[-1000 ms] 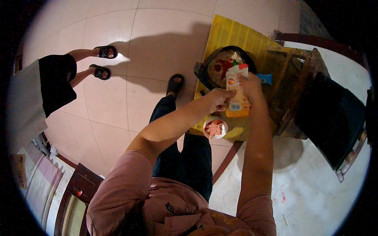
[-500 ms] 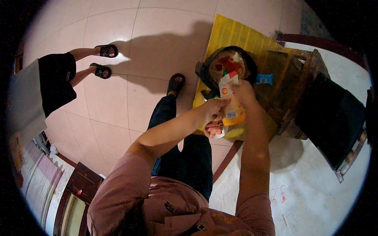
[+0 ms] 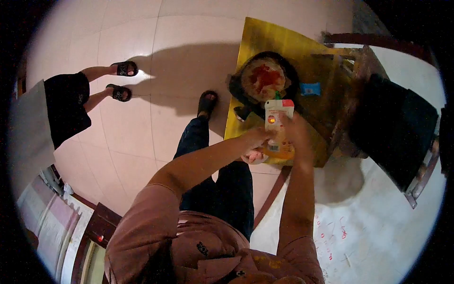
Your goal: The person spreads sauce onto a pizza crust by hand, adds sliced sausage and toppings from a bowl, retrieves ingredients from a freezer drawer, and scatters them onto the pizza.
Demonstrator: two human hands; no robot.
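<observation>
My right hand (image 3: 296,128) grips the right side of a sauce pouch (image 3: 279,120) with an orange base, a white printed front and a red patch at its top. My left hand (image 3: 257,137) is closed on the pouch's lower left edge; its fingertips are partly blurred. The pouch's green tip points toward a dark round pan (image 3: 294,87). In the pan lies a round flatbread (image 3: 250,85) with red sauce (image 3: 265,78) spread on its middle. Below my left hand, partly covered by it, is a small bowl of pink meat slices (image 3: 254,156).
The pan stands on a yellow ribbed tabletop (image 3: 253,35). A small blue packet (image 3: 310,89) lies right of the pan. A dark chair (image 3: 395,142) is at the right. Another person's legs in black sandals (image 3: 121,92) are at the left on the tiled floor.
My hands and the pouch have drawn back from the pan toward me. The pouch now stands more upright in view, and more of the red sauce and flatbread shows.
</observation>
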